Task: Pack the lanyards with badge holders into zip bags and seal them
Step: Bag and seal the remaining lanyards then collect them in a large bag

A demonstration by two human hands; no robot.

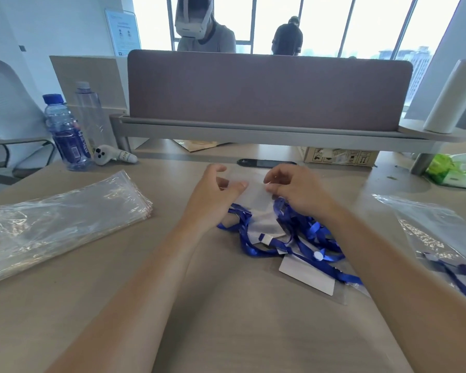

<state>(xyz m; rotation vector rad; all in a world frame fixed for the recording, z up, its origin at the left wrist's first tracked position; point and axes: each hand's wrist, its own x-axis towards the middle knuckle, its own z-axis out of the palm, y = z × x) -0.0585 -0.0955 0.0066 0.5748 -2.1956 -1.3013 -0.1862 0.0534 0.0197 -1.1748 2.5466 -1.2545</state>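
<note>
A tangle of blue lanyards (293, 238) with clear badge holders lies in the middle of the desk. One badge holder with a white card (308, 274) sits at its near right. My left hand (213, 195) and my right hand (293, 189) both pinch a clear zip bag (256, 195) at the far end of the tangle, thumbs on top near its far edge. What is inside the bag is hard to tell.
A stack of empty zip bags (59, 219) lies at the left. A packed bag (441, 238) with a lanyard lies at the right edge. Two bottles (65, 130) and a white controller (113, 156) stand back left. A partition (267, 87) closes the back.
</note>
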